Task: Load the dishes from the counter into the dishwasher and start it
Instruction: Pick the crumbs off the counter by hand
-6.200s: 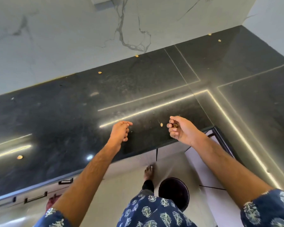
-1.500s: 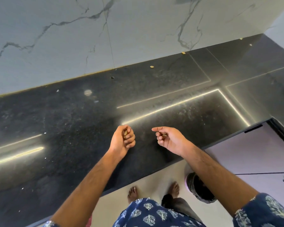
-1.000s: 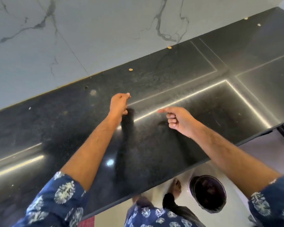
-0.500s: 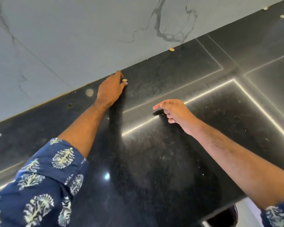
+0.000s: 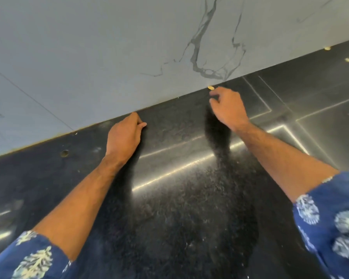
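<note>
Two hands clear crumbs off the counter (image 5: pixel 179 198): left hand (image 5: pixel 124 135) curled, contents unclear; right hand (image 5: pixel 227 106), loosely open, must pinch the crumb (image 5: pixel 210 88) at twelve o'clock.

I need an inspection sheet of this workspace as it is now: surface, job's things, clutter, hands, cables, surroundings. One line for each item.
Surface: black speckled counter, glossy, with bright light reflections.
Job's things: nothing seen; no dishes and no dishwasher in view.
Clutter: small tan bit at the wall edge; two more at far right; a small round mark at left.
Hands: left hand curled at the back edge, contents hidden; right hand with fingers bent, fingertips beside the tan bit.
Cables: nothing seen.
Surroundings: white marble wall with grey veins; blue patterned sleeves.
</note>
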The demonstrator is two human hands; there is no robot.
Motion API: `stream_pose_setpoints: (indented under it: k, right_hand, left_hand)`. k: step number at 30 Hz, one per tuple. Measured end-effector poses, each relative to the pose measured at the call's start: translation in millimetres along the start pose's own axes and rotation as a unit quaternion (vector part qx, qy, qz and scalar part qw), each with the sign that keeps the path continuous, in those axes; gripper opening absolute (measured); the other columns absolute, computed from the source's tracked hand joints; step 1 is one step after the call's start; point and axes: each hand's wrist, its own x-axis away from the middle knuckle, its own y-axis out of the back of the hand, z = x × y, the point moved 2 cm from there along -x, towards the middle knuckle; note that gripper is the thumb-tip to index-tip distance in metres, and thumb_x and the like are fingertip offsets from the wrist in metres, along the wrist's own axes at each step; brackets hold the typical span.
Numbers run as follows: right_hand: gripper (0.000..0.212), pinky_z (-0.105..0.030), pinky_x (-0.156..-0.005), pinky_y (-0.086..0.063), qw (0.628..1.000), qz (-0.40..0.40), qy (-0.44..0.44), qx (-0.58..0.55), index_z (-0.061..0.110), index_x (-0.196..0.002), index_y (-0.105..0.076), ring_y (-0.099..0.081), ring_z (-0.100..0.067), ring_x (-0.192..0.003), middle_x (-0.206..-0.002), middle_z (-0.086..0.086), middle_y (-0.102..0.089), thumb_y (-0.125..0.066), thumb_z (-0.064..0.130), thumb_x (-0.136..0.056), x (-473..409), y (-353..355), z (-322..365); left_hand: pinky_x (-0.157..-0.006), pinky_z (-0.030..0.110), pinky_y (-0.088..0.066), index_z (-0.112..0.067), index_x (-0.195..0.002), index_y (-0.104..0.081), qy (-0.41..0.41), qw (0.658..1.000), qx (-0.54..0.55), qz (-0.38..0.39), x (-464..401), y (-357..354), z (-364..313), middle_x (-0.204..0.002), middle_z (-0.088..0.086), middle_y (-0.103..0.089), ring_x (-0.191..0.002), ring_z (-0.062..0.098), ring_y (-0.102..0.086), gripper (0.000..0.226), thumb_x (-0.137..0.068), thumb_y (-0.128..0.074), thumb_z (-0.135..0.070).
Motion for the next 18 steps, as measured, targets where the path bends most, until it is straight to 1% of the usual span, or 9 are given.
stream_pose_setpoints:
  k: [3,6,8,11,14,15,16,17,18]
  right_hand:
    - [0.031,-0.038,-0.091,-0.05,0.998,-0.027,0.015,0.049,0.014,-0.124,-0.063,-0.064,-0.031,-0.107,-0.114,-0.009,-0.07,-0.061,0.024,-0.094,-23.8,-4.7,-4.4]
    - [0.032,-0.04,-0.084,-0.052,0.997,-0.031,-0.007,0.067,0.011,-0.115,-0.064,-0.065,-0.034,-0.103,-0.11,-0.012,-0.069,-0.066,0.033,-0.092,-40.1,-11.2,-5.8]
    - [0.032,-0.04,-0.083,-0.051,0.996,-0.038,-0.019,0.076,0.011,-0.111,-0.065,-0.064,-0.034,-0.104,-0.11,-0.013,-0.069,-0.067,0.036,-0.092,-50.1,-15.8,-7.0]
    - [0.03,-0.039,-0.082,-0.048,0.992,-0.049,-0.002,0.113,0.008,-0.11,-0.064,-0.063,-0.035,-0.105,-0.11,-0.015,-0.069,-0.063,0.034,-0.095,-60.5,-17.6,-7.3]
    - [0.029,-0.039,-0.081,-0.048,0.989,-0.05,0.029,0.138,0.007,-0.108,-0.065,-0.063,-0.036,-0.104,-0.108,-0.015,-0.068,-0.059,0.033,-0.097,-55.7,-17.5,-10.0]
    - [0.028,-0.039,-0.079,-0.048,0.99,-0.053,0.035,0.124,0.007,-0.105,-0.065,-0.063,-0.034,-0.101,-0.105,-0.014,-0.069,-0.059,0.033,-0.097,-50.9,-16.1,-11.2]
    - [0.028,-0.038,-0.078,-0.049,0.994,-0.052,0.036,0.086,0.007,-0.102,-0.066,-0.064,-0.032,-0.095,-0.099,-0.012,-0.069,-0.058,0.033,-0.097,-42.1,-12.2,-12.2]
    - [0.027,-0.034,-0.075,-0.049,0.998,-0.044,0.026,0.024,0.008,-0.097,-0.067,-0.065,-0.026,-0.087,-0.092,-0.009,-0.069,-0.058,0.033,-0.097,-31.3,-8.1,-12.7]
    - [0.026,-0.028,-0.07,-0.049,0.998,-0.031,0.003,-0.055,0.009,-0.091,-0.067,-0.063,-0.018,-0.077,-0.083,-0.005,-0.067,-0.058,0.033,-0.096,-16.0,-1.7,-11.9]
  left_hand:
    - [-0.059,0.032,-0.034,-0.018,-0.095,-0.048,0.033,0.998,0.054,-0.011,20.1,7.2,-19.6,-0.08,-0.007,-0.056,-0.068,0.015,-0.052,0.02,-0.105,-0.046,-0.035]
    - [-0.05,0.029,-0.029,-0.02,-0.092,-0.042,0.037,0.993,0.105,-0.031,38.0,14.8,-42.8,-0.066,-0.006,-0.049,-0.057,0.012,-0.048,0.02,-0.106,-0.042,-0.033]
    - [-0.05,0.028,-0.032,-0.019,-0.09,-0.041,0.035,0.987,0.155,-0.025,49.0,18.0,-56.0,-0.063,-0.007,-0.046,-0.055,0.011,-0.044,0.02,-0.106,-0.042,-0.03]
    - [-0.053,0.023,-0.031,-0.015,-0.086,-0.043,0.027,0.979,0.199,-0.019,65.8,22.5,-71.8,-0.061,-0.008,-0.04,-0.056,0.009,-0.038,0.023,-0.106,-0.044,-0.027]
    - [-0.054,0.02,-0.03,-0.014,-0.08,-0.04,0.081,0.965,0.248,-0.025,80.0,24.7,-73.6,-0.063,-0.006,-0.037,-0.057,0.007,-0.032,0.029,-0.106,-0.046,-0.025]
    - [-0.053,0.021,-0.029,-0.017,-0.077,-0.038,0.11,0.954,0.278,-0.02,83.8,24.3,-73.5,-0.064,-0.006,-0.036,-0.057,0.006,-0.031,0.032,-0.106,-0.045,-0.027]
    - [-0.051,0.022,-0.029,-0.019,-0.074,-0.036,0.141,0.932,0.335,-0.009,87.9,23.8,-75.7,-0.064,-0.006,-0.035,-0.056,0.006,-0.029,0.035,-0.107,-0.044,-0.028]
    - [-0.048,0.023,-0.027,-0.021,-0.072,-0.034,0.18,0.892,0.415,0.003,91.6,22.5,-79.6,-0.063,-0.007,-0.033,-0.054,0.007,-0.028,0.037,-0.107,-0.043,-0.028]
    - [-0.045,0.023,-0.023,-0.022,-0.071,-0.033,0.222,0.837,0.499,0.02,95.6,21.8,-86.6,-0.06,-0.007,-0.03,-0.05,0.008,-0.025,0.038,-0.108,-0.042,-0.027]
